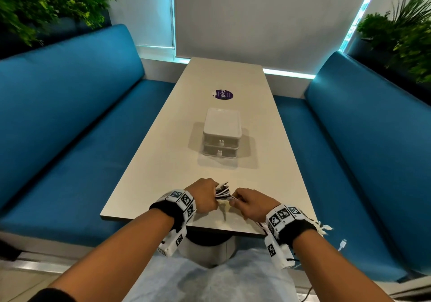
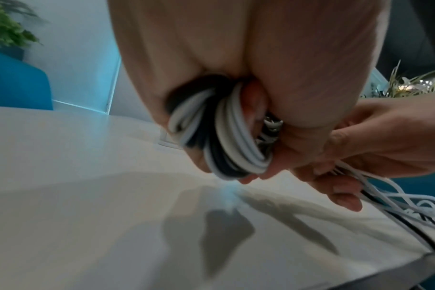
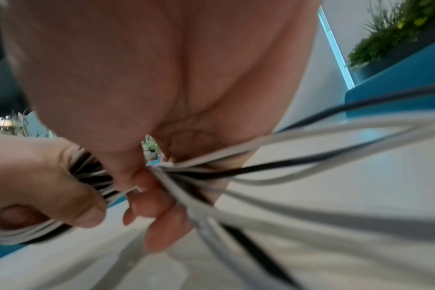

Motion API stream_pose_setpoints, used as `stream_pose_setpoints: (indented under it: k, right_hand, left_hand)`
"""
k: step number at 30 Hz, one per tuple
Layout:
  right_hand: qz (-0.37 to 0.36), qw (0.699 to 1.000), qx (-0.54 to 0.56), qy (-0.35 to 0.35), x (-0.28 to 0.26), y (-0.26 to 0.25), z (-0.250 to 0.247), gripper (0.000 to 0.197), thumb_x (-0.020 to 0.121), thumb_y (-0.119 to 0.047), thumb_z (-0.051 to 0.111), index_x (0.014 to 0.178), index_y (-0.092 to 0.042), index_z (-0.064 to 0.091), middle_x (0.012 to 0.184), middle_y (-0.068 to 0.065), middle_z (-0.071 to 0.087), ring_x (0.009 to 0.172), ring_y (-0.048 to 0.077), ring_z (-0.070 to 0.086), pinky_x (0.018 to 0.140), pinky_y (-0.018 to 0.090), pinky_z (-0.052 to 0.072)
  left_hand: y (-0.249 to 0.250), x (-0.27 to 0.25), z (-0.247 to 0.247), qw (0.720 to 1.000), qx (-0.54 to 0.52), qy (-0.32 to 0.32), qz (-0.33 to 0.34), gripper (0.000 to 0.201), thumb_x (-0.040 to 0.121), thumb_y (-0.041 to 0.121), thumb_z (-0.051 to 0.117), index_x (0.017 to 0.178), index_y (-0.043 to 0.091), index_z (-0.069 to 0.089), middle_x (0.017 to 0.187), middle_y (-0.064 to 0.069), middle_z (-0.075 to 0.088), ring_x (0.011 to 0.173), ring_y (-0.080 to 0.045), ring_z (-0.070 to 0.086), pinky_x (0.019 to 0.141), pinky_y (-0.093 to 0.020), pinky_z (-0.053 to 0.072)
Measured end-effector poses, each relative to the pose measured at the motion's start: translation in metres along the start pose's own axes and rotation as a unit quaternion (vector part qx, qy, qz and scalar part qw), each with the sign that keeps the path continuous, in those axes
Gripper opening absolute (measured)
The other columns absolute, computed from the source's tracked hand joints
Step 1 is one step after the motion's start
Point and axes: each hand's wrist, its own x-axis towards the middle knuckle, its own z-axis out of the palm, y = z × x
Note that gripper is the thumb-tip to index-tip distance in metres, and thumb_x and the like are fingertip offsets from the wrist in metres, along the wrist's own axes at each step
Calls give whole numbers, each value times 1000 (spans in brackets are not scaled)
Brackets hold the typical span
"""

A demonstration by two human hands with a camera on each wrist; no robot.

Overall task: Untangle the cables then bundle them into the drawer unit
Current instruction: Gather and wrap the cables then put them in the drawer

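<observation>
A bundle of white and black cables (image 1: pixel 222 193) hangs between my two hands just above the near end of the table. My left hand (image 1: pixel 205 195) grips the coiled part, with loops of cable (image 2: pixel 226 137) wrapped round its fingers. Close on its right, my right hand (image 1: pixel 245 202) pinches the loose strands (image 3: pixel 211 172), which trail back past my right wrist and off the table's edge. Their white plug ends (image 1: pixel 326 228) dangle by the right bench. The white two-drawer unit (image 1: pixel 221 133) stands mid-table, both drawers closed.
The narrow beige table (image 1: pixel 163 161) runs away from me between two blue benches (image 1: pixel 70 126). A round purple sticker (image 1: pixel 222 94) lies beyond the drawer unit. Green plants (image 1: pixel 35 3) stand behind both benches.
</observation>
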Motion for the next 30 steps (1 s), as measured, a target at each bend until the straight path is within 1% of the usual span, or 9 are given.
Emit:
stream_pose_setpoints:
  k: [3,6,11,16,19,21,25,28,30]
  right_hand:
    - [-3,999,-33,-5,-2,4,0,31,100,-37,43,97,-12,61,77,-1,61,77,21,57,76,36,45]
    - [-14,999,-28,14,2,6,5,26,101,-28,41,94,-15,63,91,1,64,86,21,59,77,33,43]
    - [-14,999,1,41,5,9,23,23,100,-23,41,98,-14,62,100,9,68,88,25,60,80,36,46]
    - [-29,992,32,118,6,8,19,23,101,-24,44,97,-9,61,93,10,68,81,25,58,72,35,43]
    - [-29,992,20,118,5,6,11,22,101,-22,43,95,-8,59,94,13,68,78,27,57,70,35,43]
    - [-23,994,13,104,5,5,10,22,101,-21,41,98,-8,59,97,14,68,78,28,59,72,34,47]
    - [-16,997,5,71,5,1,6,22,102,-28,41,108,-10,51,104,15,67,87,30,61,78,39,48]
    - [15,999,7,39,0,0,3,25,102,-38,39,102,-14,47,95,12,66,77,29,60,74,39,47]
    - [49,998,30,4,-5,1,1,24,100,-35,35,101,-16,49,86,6,65,73,28,67,76,40,53]
  left_hand:
    - [3,0,3,999,49,16,-6,8,80,19,65,83,20,58,92,-9,69,75,-25,59,64,-28,40]
    - [8,1,12,989,138,53,-10,14,80,27,64,91,19,66,92,-5,68,85,-30,65,67,-29,43]
    - [4,2,23,974,215,70,31,28,85,38,61,102,15,65,111,-7,53,103,-31,49,87,-40,43]
    - [6,0,17,989,127,65,29,24,89,17,55,111,14,46,102,-12,62,91,-35,61,70,-38,45]
    - [13,-1,14,995,81,56,21,27,91,24,57,111,12,43,100,-13,62,88,-35,62,67,-37,45]
    - [18,-1,14,991,111,78,16,34,92,35,59,112,12,45,102,-11,62,90,-34,63,69,-37,44]
    - [21,-1,9,968,223,109,24,21,96,22,50,114,10,49,106,-13,63,94,-35,63,69,-36,39]
    - [15,-1,0,958,256,117,44,18,98,21,46,113,12,49,105,-11,64,93,-35,63,68,-37,39]
    - [11,-2,-7,954,265,134,50,18,100,24,42,113,14,48,106,-8,64,92,-34,64,69,-37,40]
